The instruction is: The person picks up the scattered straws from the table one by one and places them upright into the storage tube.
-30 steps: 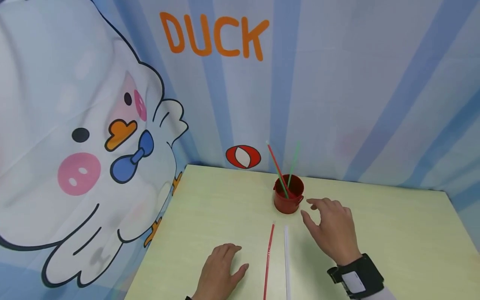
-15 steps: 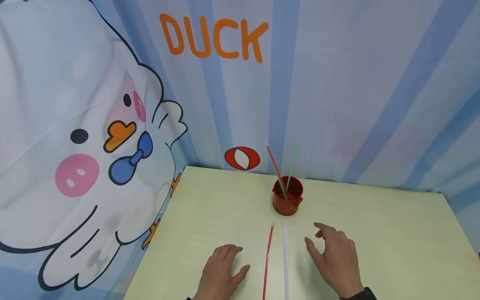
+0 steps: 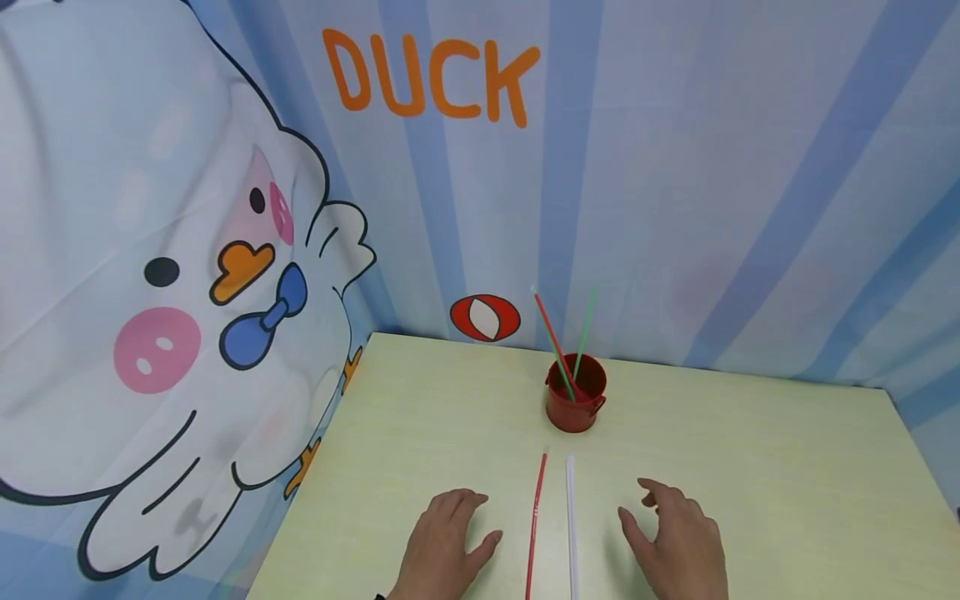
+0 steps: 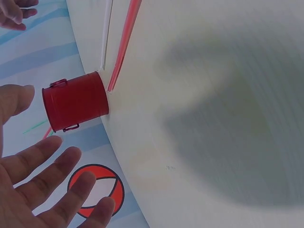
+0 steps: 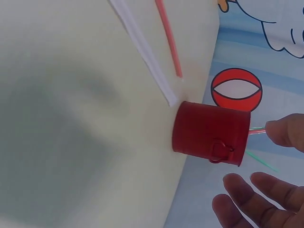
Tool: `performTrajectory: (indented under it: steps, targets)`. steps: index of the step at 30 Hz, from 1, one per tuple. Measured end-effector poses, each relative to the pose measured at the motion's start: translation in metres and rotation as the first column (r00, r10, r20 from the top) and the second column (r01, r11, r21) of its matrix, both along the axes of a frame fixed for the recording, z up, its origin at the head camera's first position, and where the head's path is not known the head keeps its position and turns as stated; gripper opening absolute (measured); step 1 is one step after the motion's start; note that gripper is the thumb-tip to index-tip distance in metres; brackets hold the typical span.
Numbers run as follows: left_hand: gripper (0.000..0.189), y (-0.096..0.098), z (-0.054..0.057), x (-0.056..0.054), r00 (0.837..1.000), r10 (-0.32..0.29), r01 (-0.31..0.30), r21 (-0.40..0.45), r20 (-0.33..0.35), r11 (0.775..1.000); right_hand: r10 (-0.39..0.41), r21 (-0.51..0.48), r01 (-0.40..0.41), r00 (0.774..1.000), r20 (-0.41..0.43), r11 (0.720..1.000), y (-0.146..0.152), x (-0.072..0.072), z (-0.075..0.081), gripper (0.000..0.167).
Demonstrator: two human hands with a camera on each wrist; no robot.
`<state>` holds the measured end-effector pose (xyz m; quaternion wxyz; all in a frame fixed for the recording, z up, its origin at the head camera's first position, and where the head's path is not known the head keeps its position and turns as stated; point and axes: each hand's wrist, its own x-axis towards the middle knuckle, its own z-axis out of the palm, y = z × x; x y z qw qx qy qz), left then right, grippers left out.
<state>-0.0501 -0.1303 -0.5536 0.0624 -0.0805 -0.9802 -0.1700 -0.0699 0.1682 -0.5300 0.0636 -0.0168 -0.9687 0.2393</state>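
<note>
A red straw and a white straw lie lengthwise on the table, a small gap between them. To the left of the red one, my left hand hovers with relaxed fingers and holds nothing. My right hand is likewise unoccupied, its fingers loosely bent, to the right of the white straw. Beyond the straws stands a small red bucket with side handles. A red straw and a green straw lean out of it, with more green beside the red one. The straws' near ends are cut off by the head view.
The pale yellow table ends at the back against a blue striped cloth. Printed on the cloth are a large duck, the word DUCK and a red-and-white ball.
My right hand has drawn back from beside the bucket toward the front edge, coming level with the left hand. The left hand, bucket and straws have stayed in place.
</note>
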Motion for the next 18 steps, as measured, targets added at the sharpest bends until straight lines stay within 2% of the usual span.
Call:
performTrajectory:
  steps: [4,11,15,18]
  targets:
    - [0.042,0.002,0.001,0.000,1.000,-0.014,0.014,0.005,-0.018,1.000,-0.006,-0.001,0.006,0.996,0.092,1.000,-0.002,0.004,-0.012,0.049]
    - [0.045,0.006,0.001,-0.001,1.000,0.007,-0.007,-0.015,0.030,1.000,0.014,0.007,-0.015,0.991,0.131,1.000,-0.019,0.017,-0.033,0.045]
    - [0.046,0.007,0.002,-0.001,0.998,0.011,-0.011,-0.012,0.054,1.000,0.019,0.019,-0.023,0.983,0.185,1.000,-0.030,0.021,-0.042,0.043]
    - [0.046,0.008,0.003,-0.001,0.998,0.011,-0.011,-0.010,0.067,1.000,0.024,0.043,-0.036,0.967,0.255,0.998,-0.038,0.022,-0.048,0.045]
